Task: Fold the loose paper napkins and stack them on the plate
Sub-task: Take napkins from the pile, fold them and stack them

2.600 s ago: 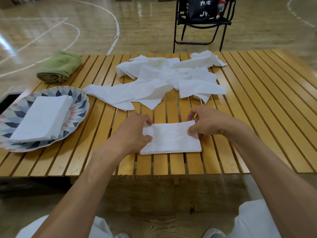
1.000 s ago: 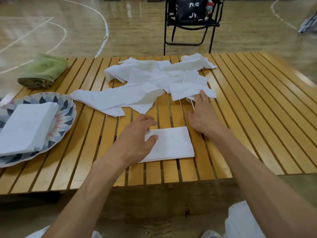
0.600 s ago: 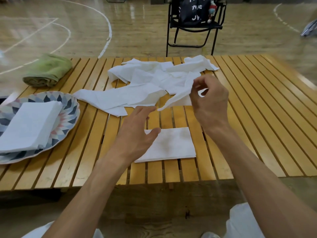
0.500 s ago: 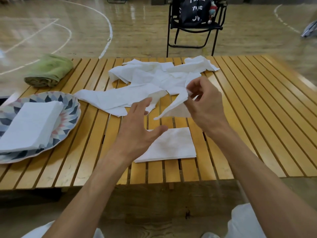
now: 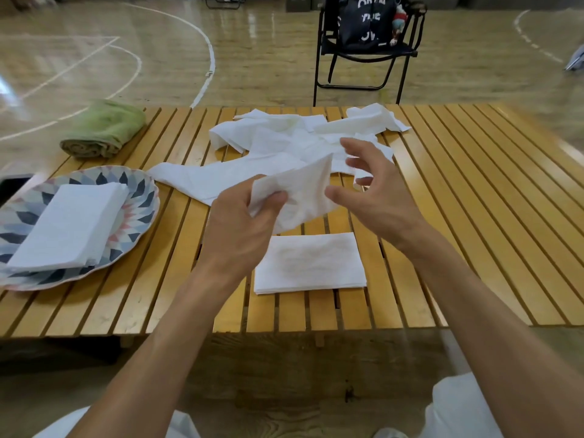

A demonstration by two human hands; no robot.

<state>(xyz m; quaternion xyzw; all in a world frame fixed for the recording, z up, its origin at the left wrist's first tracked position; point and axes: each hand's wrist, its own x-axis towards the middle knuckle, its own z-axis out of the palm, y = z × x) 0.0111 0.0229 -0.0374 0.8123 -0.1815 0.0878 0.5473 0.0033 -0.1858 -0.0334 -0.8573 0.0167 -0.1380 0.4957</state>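
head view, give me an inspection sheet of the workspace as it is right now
surface: slatted wooden table, low, on a gym floor
job's things: loose napkins heaped mid-table; one napkin lifted; folded napkin near front edge; folded stack on patterned plate
clutter: rolled green towel; dark object at left edge, cannot tell what
grippers: left hand pinches the lifted napkin; right hand open beside it
cables: nothing seen
surroundings: folding chair holding a dark bag
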